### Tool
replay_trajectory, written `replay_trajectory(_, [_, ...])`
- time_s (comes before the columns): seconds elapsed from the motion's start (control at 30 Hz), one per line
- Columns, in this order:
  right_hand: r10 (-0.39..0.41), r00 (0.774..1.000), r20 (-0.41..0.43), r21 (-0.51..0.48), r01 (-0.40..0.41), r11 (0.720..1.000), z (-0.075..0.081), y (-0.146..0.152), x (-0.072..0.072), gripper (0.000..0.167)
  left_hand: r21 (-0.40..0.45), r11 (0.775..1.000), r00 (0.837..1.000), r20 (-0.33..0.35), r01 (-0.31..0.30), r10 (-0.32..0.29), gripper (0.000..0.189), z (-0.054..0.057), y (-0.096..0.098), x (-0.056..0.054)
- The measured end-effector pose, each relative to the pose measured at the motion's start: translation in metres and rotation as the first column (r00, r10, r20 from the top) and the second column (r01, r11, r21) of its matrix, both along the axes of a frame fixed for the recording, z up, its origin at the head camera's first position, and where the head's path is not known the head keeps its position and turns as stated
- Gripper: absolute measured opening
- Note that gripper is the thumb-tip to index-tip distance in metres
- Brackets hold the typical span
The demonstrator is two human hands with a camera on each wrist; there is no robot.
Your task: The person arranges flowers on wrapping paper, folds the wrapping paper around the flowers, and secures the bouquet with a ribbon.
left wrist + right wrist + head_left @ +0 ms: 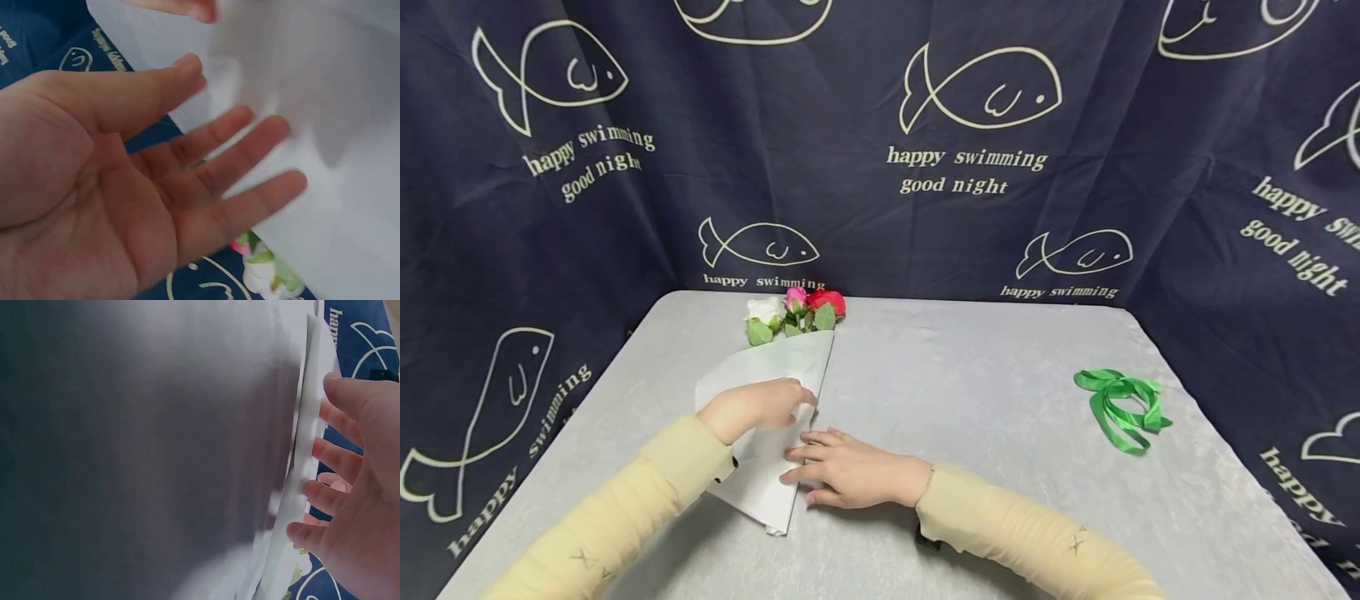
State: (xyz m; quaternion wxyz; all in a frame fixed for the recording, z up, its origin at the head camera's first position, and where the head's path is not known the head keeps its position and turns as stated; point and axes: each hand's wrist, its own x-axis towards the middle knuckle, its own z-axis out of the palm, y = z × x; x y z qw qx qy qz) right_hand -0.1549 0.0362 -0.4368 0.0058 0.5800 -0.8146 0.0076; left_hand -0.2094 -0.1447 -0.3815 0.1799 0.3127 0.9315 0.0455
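A sheet of white wrapping paper (pixel 767 492) is folded into a cone around a bunch of roses on the table. A white rose (pixel 764 311), a pink rose (pixel 796 299) and a red rose (pixel 829 302) stick out of its far end with green leaves; their stems are hidden inside. My left hand (pixel 762 407) lies over the middle of the cone, fingers loosely extended toward its right edge. Lower down, my right hand (pixel 859 472) touches that edge with spread fingers. In the right wrist view its fingertips meet the folded paper edge (pixel 305 425).
A loose bundle of green ribbon (pixel 1123 387) lies at the right of the grey-covered table (pixel 970 383). Dark blue curtains (pixel 850 208) printed with fish and lettering hang behind the table and along both sides.
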Motion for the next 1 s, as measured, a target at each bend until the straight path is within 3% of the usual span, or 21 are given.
replay_trajectory(0.13, [0.022,1.0,-0.005,-0.004,-0.022,1.0,0.0,-0.001,-0.002,0.041,0.039,0.999,0.999,-0.051,-0.009,0.011,0.036,0.005,0.015,-0.001])
replay_trajectory(0.27, [0.05,0.999,-0.016,-0.015,-0.05,0.999,0.0,-0.001,-0.003,0.04,0.099,0.995,0.982,-0.189,0.025,-0.006,0.032,0.005,0.033,-0.004])
replay_trajectory(0.43, [0.069,0.997,-0.036,-0.007,-0.07,0.998,0.0,-0.001,-0.002,0.04,0.211,0.97,0.916,-0.401,0.117,-0.023,0.031,0.003,0.057,-0.013])
replay_trajectory(0.57, [0.06,0.997,-0.04,-0.003,-0.06,0.998,0.001,-0.001,-0.001,0.04,0.318,0.925,0.86,-0.509,0.209,-0.02,0.031,-0.002,0.073,-0.021])
replay_trajectory(0.63, [0.059,0.998,-0.027,-0.001,-0.059,0.998,0.002,-0.001,-0.001,0.039,0.361,0.898,0.84,-0.542,0.251,-0.016,0.031,-0.005,0.079,-0.024])
replay_trajectory(0.77, [0.08,0.996,0.043,-0.018,-0.079,0.997,0.002,0.003,-0.004,0.038,0.422,0.853,0.804,-0.595,0.307,0.005,0.029,-0.012,0.082,-0.028])
replay_trajectory(0.83, [0.089,0.991,0.1,-0.036,-0.086,0.996,0.003,0.008,-0.005,0.037,0.439,0.84,0.79,-0.613,0.318,0.02,0.029,-0.017,0.081,-0.03])
replay_trajectory(0.93, [0.084,0.981,0.173,-0.079,-0.071,0.994,0.009,0.02,-0.004,0.035,0.447,0.832,0.771,-0.635,0.328,0.037,0.029,-0.022,0.078,-0.033])
replay_trajectory(1.0, [0.073,0.979,0.192,-0.125,-0.049,0.991,0.015,0.033,-0.004,0.032,0.445,0.836,0.77,-0.637,0.319,0.045,0.03,-0.024,0.076,-0.033])
